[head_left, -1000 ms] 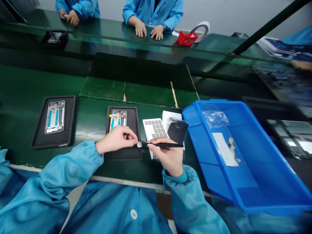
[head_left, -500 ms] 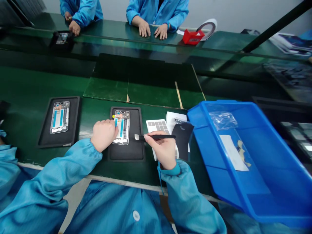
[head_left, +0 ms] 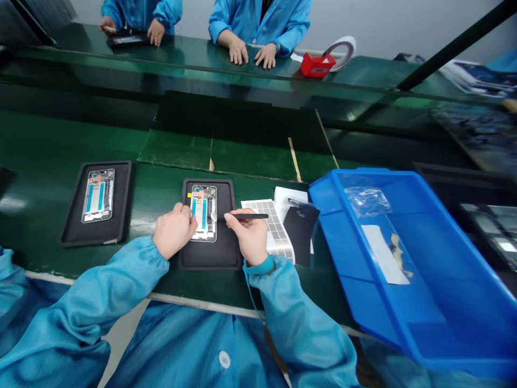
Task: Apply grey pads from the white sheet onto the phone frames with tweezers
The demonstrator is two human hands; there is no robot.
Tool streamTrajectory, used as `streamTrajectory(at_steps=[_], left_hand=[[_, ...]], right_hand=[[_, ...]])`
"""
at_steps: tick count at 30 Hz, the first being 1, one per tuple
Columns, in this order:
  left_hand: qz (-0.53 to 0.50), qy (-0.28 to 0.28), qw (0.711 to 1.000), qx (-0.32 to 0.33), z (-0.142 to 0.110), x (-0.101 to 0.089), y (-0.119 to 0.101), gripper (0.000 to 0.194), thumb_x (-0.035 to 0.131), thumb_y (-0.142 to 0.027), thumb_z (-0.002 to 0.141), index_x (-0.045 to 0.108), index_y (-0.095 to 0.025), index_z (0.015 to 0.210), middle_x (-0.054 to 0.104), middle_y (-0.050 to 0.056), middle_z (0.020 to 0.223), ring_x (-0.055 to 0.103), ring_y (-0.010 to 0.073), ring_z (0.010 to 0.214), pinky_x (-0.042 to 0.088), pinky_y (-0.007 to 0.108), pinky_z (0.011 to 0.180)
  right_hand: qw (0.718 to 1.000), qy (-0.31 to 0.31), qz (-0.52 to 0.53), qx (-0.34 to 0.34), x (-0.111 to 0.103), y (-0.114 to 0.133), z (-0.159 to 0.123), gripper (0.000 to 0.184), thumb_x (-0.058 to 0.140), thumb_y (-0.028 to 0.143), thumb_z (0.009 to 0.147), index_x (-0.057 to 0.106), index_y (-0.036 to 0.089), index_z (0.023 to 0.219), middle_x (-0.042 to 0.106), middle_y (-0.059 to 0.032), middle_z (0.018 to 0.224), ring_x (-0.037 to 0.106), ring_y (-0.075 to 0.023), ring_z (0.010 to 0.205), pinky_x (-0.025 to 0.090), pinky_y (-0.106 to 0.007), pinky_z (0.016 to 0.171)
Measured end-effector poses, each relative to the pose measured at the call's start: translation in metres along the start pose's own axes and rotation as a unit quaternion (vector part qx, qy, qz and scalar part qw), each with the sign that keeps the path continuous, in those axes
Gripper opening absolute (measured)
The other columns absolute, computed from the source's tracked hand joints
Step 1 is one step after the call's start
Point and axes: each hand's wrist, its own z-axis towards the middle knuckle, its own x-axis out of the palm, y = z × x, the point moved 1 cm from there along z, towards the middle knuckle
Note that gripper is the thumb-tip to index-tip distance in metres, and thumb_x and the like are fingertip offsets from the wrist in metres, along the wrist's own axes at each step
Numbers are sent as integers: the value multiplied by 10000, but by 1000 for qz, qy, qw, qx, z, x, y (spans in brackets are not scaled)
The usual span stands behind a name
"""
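Note:
My left hand (head_left: 173,230) is closed, with curled fingers and thumb at the left edge of an opened phone (head_left: 209,213). The phone lies face down in a black tray (head_left: 226,256), its circuit board and blue strips showing. A small yellow tab sticks out at its upper left. My right hand (head_left: 251,237) pinches black tweezers (head_left: 252,216), held nearly level. Their tip reaches the phone's right edge, with a small pale piece there, hard to make out. Just right of that hand lies a sheet of grey square stickers (head_left: 275,223).
A second tray (head_left: 119,229) with another opened phone (head_left: 99,195) lies left. A black sheet (head_left: 301,231) and a big blue bin (head_left: 355,293) stand right. Two co-workers sit across the bench, near a red tape dispenser (head_left: 317,66).
My right hand has moved left, bringing the tweezers and pale piece from the tray's bare right side to the phone. My left hand stays. One co-worker's hands and tray have shifted across the bench.

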Motion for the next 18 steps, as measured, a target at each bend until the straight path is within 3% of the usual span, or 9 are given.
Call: streamTrajectory(at_steps=[10,18], left_hand=[[-28,-4,1000,14,-4,12,1,267,449,-306,947,616,-176,784,564,55,954,635,178,681,372,292,544],[-57,40,996,51,-38,13,-17,265,451,-285,947,642,-170,803,581,67,926,624,187,656,386,295,532]], right_hand=[[1000,-12,1,-7,-2,-7,-5,300,821,403,718,678,170,841,701,-62,851,677,-192,748,577,-343,714],[997,44,-52,27,-19,10,-29,268,823,395,717,678,188,807,701,-51,784,690,-199,710,597,-326,674]])
